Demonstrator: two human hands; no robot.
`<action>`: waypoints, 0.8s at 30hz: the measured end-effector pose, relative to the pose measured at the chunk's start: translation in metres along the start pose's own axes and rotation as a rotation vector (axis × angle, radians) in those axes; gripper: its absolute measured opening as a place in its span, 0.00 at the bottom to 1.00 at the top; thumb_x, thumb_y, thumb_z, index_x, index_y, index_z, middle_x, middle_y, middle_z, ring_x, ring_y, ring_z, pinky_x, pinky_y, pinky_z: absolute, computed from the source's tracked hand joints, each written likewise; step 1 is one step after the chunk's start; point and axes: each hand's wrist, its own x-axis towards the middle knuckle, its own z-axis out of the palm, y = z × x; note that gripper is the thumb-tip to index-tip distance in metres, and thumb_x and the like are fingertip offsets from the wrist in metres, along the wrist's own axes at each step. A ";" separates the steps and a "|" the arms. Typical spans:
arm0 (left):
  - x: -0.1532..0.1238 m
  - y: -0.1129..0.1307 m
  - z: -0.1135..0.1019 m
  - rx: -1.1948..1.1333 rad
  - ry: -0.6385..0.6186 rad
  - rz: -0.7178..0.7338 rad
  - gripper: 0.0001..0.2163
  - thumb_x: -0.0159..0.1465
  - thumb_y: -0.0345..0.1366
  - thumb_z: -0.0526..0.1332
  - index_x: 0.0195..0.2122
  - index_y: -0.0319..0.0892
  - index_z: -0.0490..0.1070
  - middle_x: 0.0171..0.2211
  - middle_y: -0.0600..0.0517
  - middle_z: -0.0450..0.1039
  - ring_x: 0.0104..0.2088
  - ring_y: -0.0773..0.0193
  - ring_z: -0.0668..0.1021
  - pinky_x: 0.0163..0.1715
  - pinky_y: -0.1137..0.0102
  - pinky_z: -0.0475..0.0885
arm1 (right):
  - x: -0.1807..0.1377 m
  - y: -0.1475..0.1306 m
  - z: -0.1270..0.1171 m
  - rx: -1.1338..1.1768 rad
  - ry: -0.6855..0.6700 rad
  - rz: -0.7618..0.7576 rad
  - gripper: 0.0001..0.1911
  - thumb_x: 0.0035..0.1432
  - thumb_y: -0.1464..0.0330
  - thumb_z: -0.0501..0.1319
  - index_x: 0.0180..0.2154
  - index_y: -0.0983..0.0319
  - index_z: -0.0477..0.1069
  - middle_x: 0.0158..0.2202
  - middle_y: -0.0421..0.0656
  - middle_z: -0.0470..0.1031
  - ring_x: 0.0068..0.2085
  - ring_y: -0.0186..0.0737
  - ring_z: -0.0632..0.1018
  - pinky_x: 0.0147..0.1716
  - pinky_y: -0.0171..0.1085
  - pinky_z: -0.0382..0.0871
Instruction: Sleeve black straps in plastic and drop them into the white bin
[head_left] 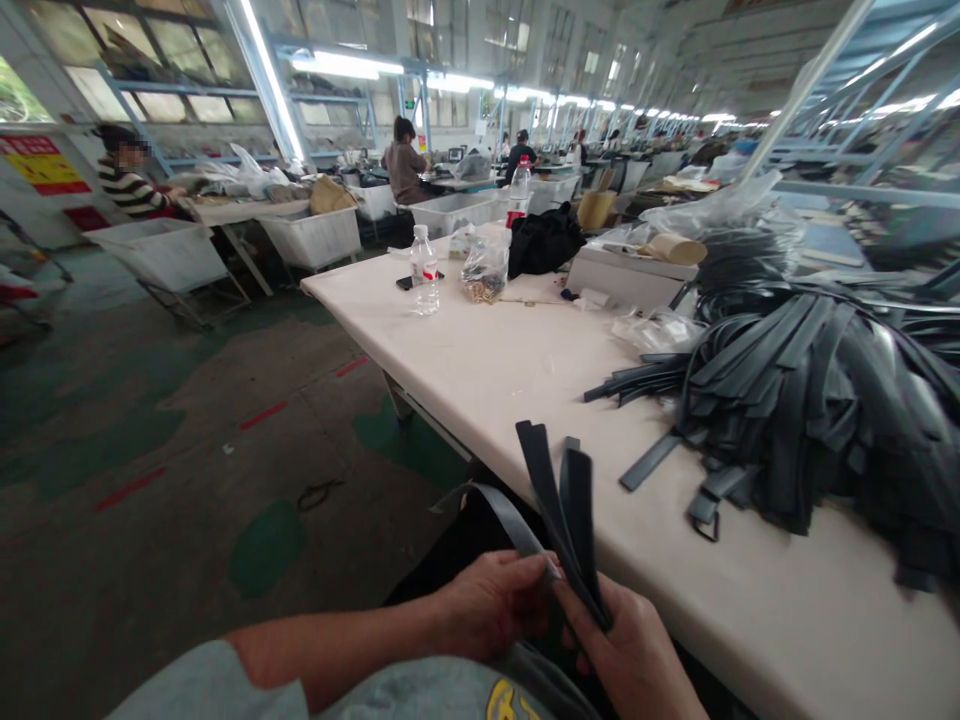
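Observation:
Both my hands are low in the head view, in front of my lap. My left hand (491,605) is closed around dark grey straps (564,510) that stick up and fan out above my fingers. My right hand (634,660) is closed on the same bundle from the right side. One strap loops off to the left over my lap. A large pile of the same dark straps (810,400) lies on the white table (487,360) to my right, apart from my hands.
On the table's far end stand a water bottle (424,268), a phone, a clear bag of small metal parts (485,272), a black bag (544,242) and a white box (626,275). Other people sit at benches behind, beside white bins (161,250). Open floor lies left.

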 end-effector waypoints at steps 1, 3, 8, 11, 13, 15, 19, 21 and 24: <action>0.001 -0.001 0.000 0.017 -0.022 -0.015 0.09 0.57 0.37 0.69 0.36 0.36 0.77 0.30 0.50 0.79 0.28 0.67 0.79 0.27 0.76 0.70 | 0.001 0.001 0.000 -0.011 0.002 -0.016 0.22 0.58 0.49 0.53 0.26 0.59 0.68 0.18 0.38 0.71 0.19 0.37 0.72 0.20 0.33 0.64; 0.003 0.001 -0.003 -0.007 0.030 0.037 0.09 0.57 0.36 0.69 0.36 0.36 0.77 0.30 0.50 0.79 0.28 0.69 0.78 0.27 0.76 0.70 | 0.001 0.004 -0.002 -0.019 -0.017 -0.013 0.22 0.58 0.49 0.52 0.27 0.59 0.69 0.20 0.39 0.73 0.20 0.38 0.74 0.21 0.33 0.65; 0.006 0.009 -0.013 -0.099 0.168 0.142 0.09 0.60 0.36 0.66 0.40 0.39 0.76 0.37 0.51 0.80 0.30 0.71 0.78 0.28 0.77 0.70 | -0.008 0.008 -0.008 -0.023 -0.035 0.055 0.23 0.59 0.49 0.52 0.27 0.60 0.69 0.20 0.40 0.74 0.20 0.38 0.75 0.20 0.32 0.65; 0.002 0.002 -0.009 0.025 -0.011 0.014 0.11 0.58 0.38 0.68 0.39 0.37 0.77 0.36 0.48 0.80 0.31 0.66 0.79 0.30 0.74 0.71 | -0.005 0.003 -0.002 -0.013 -0.001 -0.011 0.23 0.61 0.50 0.51 0.27 0.60 0.68 0.19 0.38 0.72 0.19 0.37 0.74 0.20 0.33 0.65; 0.000 -0.001 -0.005 0.085 -0.075 -0.019 0.12 0.57 0.39 0.69 0.38 0.36 0.77 0.34 0.47 0.80 0.31 0.65 0.79 0.30 0.74 0.70 | 0.000 0.001 0.002 0.015 0.012 -0.038 0.22 0.61 0.49 0.51 0.29 0.60 0.69 0.21 0.38 0.72 0.20 0.37 0.74 0.21 0.33 0.66; -0.001 0.001 -0.003 0.084 -0.035 0.011 0.11 0.56 0.38 0.70 0.36 0.36 0.77 0.33 0.48 0.80 0.29 0.67 0.79 0.29 0.75 0.70 | 0.001 0.001 0.002 0.057 -0.003 -0.029 0.22 0.61 0.50 0.52 0.30 0.60 0.69 0.21 0.38 0.73 0.21 0.37 0.74 0.21 0.33 0.66; -0.001 0.007 -0.004 0.036 0.084 0.048 0.09 0.59 0.37 0.67 0.40 0.38 0.77 0.38 0.49 0.80 0.32 0.69 0.79 0.28 0.76 0.71 | -0.006 0.003 -0.004 0.116 -0.006 0.024 0.22 0.60 0.50 0.54 0.27 0.61 0.69 0.20 0.39 0.74 0.20 0.36 0.74 0.21 0.32 0.65; -0.002 0.007 -0.004 0.044 0.048 0.008 0.10 0.60 0.36 0.66 0.41 0.38 0.77 0.38 0.49 0.80 0.32 0.68 0.79 0.28 0.76 0.72 | -0.008 0.002 -0.005 0.133 0.017 0.022 0.22 0.60 0.50 0.54 0.28 0.62 0.70 0.19 0.38 0.72 0.19 0.35 0.73 0.19 0.32 0.64; -0.004 0.005 0.000 0.066 -0.039 -0.036 0.09 0.61 0.35 0.65 0.40 0.37 0.77 0.35 0.49 0.81 0.31 0.69 0.80 0.28 0.77 0.72 | -0.006 0.002 -0.004 0.180 0.029 -0.006 0.23 0.59 0.49 0.55 0.32 0.62 0.72 0.19 0.37 0.71 0.18 0.34 0.72 0.18 0.31 0.63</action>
